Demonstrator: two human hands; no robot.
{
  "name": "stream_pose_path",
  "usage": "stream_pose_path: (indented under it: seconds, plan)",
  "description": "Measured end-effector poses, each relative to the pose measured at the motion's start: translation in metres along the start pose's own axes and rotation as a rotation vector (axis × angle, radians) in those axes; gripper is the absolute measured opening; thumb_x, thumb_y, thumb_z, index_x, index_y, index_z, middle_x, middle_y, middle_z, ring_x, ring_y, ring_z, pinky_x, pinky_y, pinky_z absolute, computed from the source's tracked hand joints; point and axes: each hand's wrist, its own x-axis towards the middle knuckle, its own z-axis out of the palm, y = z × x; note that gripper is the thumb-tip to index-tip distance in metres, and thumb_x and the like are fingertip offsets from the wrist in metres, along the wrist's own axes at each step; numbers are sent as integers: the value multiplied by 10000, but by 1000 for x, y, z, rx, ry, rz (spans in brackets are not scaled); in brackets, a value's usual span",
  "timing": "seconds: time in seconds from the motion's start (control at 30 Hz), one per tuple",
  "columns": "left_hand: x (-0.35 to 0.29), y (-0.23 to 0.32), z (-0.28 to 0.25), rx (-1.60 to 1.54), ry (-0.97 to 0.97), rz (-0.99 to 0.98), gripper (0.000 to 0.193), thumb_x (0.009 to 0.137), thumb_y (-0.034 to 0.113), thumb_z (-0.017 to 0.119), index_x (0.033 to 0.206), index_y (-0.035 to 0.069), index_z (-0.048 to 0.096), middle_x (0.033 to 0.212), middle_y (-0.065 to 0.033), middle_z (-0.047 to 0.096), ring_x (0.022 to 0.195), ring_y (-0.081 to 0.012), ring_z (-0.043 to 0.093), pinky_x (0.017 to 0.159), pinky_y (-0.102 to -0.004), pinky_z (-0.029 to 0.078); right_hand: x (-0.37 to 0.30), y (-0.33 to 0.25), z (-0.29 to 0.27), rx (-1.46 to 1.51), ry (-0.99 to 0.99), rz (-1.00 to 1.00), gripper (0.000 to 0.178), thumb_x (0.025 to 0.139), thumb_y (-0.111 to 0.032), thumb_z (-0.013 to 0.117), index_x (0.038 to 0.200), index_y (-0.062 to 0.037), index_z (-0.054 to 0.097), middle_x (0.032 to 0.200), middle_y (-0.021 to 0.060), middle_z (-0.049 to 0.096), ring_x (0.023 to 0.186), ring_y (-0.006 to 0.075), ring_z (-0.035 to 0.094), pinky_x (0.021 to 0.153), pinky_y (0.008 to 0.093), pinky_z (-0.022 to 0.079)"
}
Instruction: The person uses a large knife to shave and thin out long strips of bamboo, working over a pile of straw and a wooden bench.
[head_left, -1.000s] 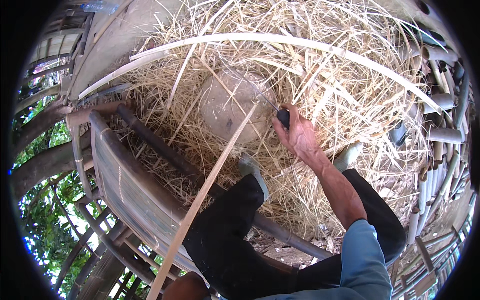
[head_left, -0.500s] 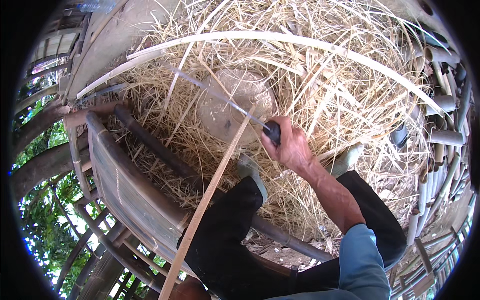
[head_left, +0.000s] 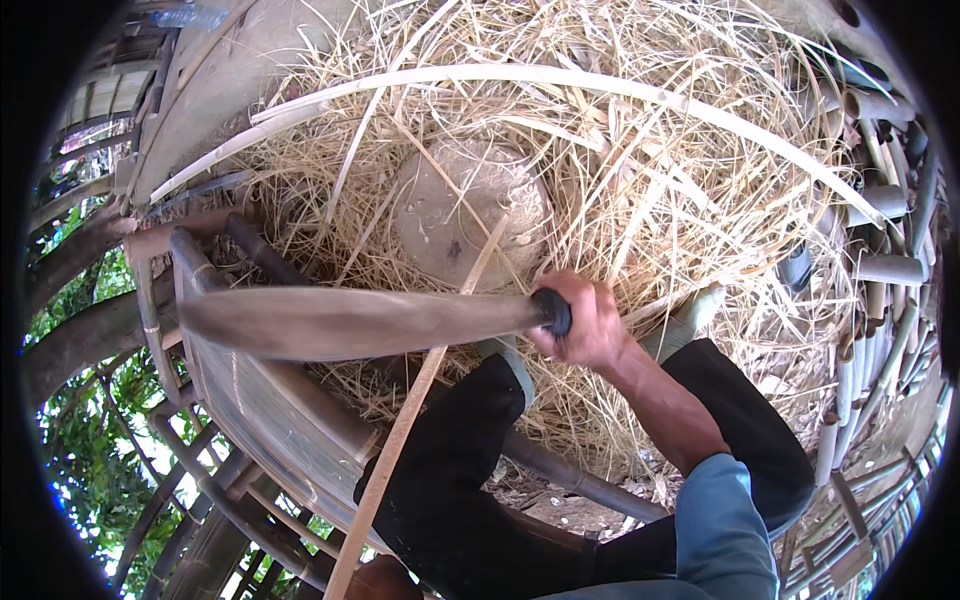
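Right hand: fingers gripping the knife. It has swung toward the body, now broadside across the strip, whose tip overlies the block; judged repositioning, not cutting. Left hand out of view; grip undeterminable.

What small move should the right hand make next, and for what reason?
Perhaps the right hand should turn the large knife so that its edge meets the pale strip: the blade now shows its broad side, blurred, and crosses in front of the strip, whose upper end overlaps the round block in this view.
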Motion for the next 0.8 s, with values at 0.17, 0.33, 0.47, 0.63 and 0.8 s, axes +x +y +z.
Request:
stream_pose_path:
  seconds: [0.17,0.33,0.47,0.63,0.8]
  plan:
    - [-4,-11,3,-44,-1,0,267,907,253,569,709,134,434,638,7,370,507,-103,266,474,-282,253,-23,64,15,-384,-458,634,328,988,-271,617,1088,-16,437,704,177,663,505,275,665,393,383,566]
    - [-1,0,-7,-17,32,-2,256,892,224,583,710,138,425,642,1,372,513,-108,268,479,-286,258,-17,20,3,-164,-175,200,319,1008,-284,587,1091,-14,438,676,169,640,422,236,594,333,352,522]
    - [10,8,-12,-67,60,-5,252,880,201,594,710,141,418,646,-3,374,519,-113,269,483,-289,262,-36,72,12,-269,-474,810,434,971,-323,628,1144,30,446,664,208,647,538,359,665,453,448,556]
    - [20,73,-91,-282,400,-130,253,865,172,607,710,144,409,650,-8,377,525,-118,271,488,-293,267,-14,-1,6,-292,-394,563,416,928,-297,685,1202,-53,489,844,256,670,698,429,695,622,517,574]
    - [-5,17,-210,-332,713,-411,502,1009,457,542,636,154,398,582,57,299,528,-94,288,444,-270,225,-34,-8,-9,-265,-275,452,324,916,-214,726,1100,-36,529,798,224,678,654,400,692,553,457,569]
